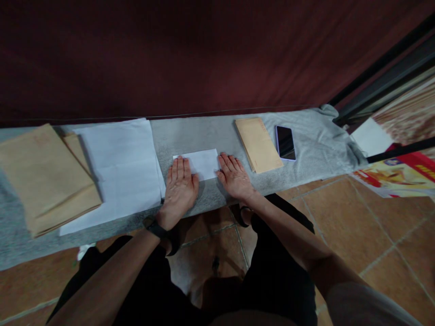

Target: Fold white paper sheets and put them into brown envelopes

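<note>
Head: hands [180, 183] [235, 176], paper [205, 165], blurred poster [396, 176] lettering [427, 168]

Tiled floor [346, 217], dark red fabric [204, 63] and a cloth-covered surface [193, 133] suggest a home (which room is unclear).

"What is lying before you?"

"A paper [205, 165] is lying on the cloth [193, 131], your left hand [181, 184] covering its left end, your right hand [235, 176] resting at its right edge."

"What is flanking it?"

"Sheets [120, 167] are lying to your left, an envelope pile [50, 181] overlapping them. To your right, an envelope stack [259, 146] is lying, a phone [285, 143] resting just beyond."
</note>
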The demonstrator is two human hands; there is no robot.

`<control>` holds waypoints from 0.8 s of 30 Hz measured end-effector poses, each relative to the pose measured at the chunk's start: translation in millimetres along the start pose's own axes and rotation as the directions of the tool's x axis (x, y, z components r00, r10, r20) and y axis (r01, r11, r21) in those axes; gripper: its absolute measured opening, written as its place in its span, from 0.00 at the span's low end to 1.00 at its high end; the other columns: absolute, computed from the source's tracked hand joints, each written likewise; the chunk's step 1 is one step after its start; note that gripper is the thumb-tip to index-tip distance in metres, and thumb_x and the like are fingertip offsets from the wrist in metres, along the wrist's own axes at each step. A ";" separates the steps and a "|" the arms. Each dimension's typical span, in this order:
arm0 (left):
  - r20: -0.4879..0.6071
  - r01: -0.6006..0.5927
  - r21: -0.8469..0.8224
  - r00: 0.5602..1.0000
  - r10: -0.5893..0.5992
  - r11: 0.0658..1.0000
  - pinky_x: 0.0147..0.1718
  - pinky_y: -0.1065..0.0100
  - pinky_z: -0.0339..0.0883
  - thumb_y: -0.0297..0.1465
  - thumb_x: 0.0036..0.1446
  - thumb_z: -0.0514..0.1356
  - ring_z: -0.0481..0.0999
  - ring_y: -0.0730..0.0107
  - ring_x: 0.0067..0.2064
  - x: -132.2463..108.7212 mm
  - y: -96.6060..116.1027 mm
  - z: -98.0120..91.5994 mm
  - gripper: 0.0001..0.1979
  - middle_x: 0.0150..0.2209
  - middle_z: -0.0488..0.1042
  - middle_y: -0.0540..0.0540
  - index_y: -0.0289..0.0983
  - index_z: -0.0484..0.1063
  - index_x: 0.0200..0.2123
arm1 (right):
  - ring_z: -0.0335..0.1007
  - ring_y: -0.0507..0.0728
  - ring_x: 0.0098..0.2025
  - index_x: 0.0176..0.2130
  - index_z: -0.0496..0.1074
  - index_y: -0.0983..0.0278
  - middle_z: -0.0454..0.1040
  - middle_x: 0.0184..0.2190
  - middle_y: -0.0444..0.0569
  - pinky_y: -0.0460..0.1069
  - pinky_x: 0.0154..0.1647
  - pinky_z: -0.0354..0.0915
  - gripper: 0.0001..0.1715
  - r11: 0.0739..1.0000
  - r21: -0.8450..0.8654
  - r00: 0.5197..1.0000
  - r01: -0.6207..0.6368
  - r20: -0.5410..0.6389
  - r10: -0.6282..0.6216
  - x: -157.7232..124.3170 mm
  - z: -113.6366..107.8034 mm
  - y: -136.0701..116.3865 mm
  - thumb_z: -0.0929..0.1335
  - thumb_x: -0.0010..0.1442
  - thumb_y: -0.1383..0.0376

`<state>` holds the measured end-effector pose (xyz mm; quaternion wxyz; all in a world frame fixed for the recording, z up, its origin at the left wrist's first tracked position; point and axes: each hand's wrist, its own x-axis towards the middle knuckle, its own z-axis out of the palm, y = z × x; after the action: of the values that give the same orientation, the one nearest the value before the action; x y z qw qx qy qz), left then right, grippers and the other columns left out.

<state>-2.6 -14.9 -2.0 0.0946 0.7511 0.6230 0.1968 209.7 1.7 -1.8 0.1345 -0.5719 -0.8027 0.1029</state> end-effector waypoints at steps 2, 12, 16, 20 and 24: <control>-0.003 0.002 0.001 1.000 -0.002 1.000 0.71 0.42 0.43 0.38 0.68 0.45 0.44 0.46 0.75 -0.2 0.0 0.2 0.34 0.73 0.48 0.26 0.22 0.49 0.71 | 0.44 0.65 0.75 0.72 0.53 0.68 0.50 0.74 0.53 0.64 0.75 0.44 0.35 1.000 0.000 1.000 -0.008 0.005 0.008 0.4 -0.5 0.8 0.58 0.74 0.55; -0.005 0.011 -0.014 1.000 -0.011 1.000 0.71 0.41 0.41 0.38 0.68 0.45 0.43 0.46 0.75 -0.6 0.5 0.8 0.35 0.74 0.47 0.27 0.23 0.48 0.71 | 0.44 0.64 0.75 0.72 0.53 0.68 0.52 0.73 0.55 0.64 0.75 0.47 0.35 0.996 0.053 0.998 -0.066 -0.010 0.067 4.7 -4.0 1.0 0.58 0.72 0.57; 0.000 -0.009 0.007 1.000 0.009 1.000 0.71 0.41 0.42 0.38 0.68 0.45 0.43 0.46 0.75 -0.8 3.2 -1.9 0.35 0.73 0.47 0.26 0.22 0.49 0.71 | 0.43 0.63 0.76 0.72 0.52 0.71 0.50 0.74 0.56 0.62 0.75 0.47 0.35 0.998 0.048 0.999 -0.043 -0.015 0.044 7.5 -6.6 -0.7 0.57 0.73 0.57; 0.003 -0.049 -0.002 0.999 0.049 0.999 0.71 0.41 0.41 0.37 0.69 0.45 0.43 0.49 0.76 -0.4 8.6 -5.4 0.34 0.74 0.48 0.30 0.26 0.48 0.72 | 0.42 0.61 0.76 0.72 0.53 0.71 0.50 0.74 0.56 0.60 0.76 0.45 0.35 0.998 0.056 1.000 0.028 0.010 -0.029 9.7 -9.2 -6.3 0.56 0.74 0.55; 0.027 -0.101 -0.002 0.995 0.101 0.995 0.72 0.42 0.42 0.35 0.69 0.45 0.42 0.51 0.76 1.2 14.2 -8.4 0.33 0.74 0.49 0.32 0.27 0.47 0.73 | 0.41 0.59 0.76 0.72 0.54 0.68 0.51 0.74 0.53 0.60 0.76 0.44 0.35 0.990 0.083 0.993 0.115 0.026 -0.117 9.2 -7.8 -16.8 0.54 0.75 0.53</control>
<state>6.9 -17.6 11.3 0.0931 0.7843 0.5828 0.1913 194.5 4.9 11.9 0.1510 -0.5166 -0.8317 0.1364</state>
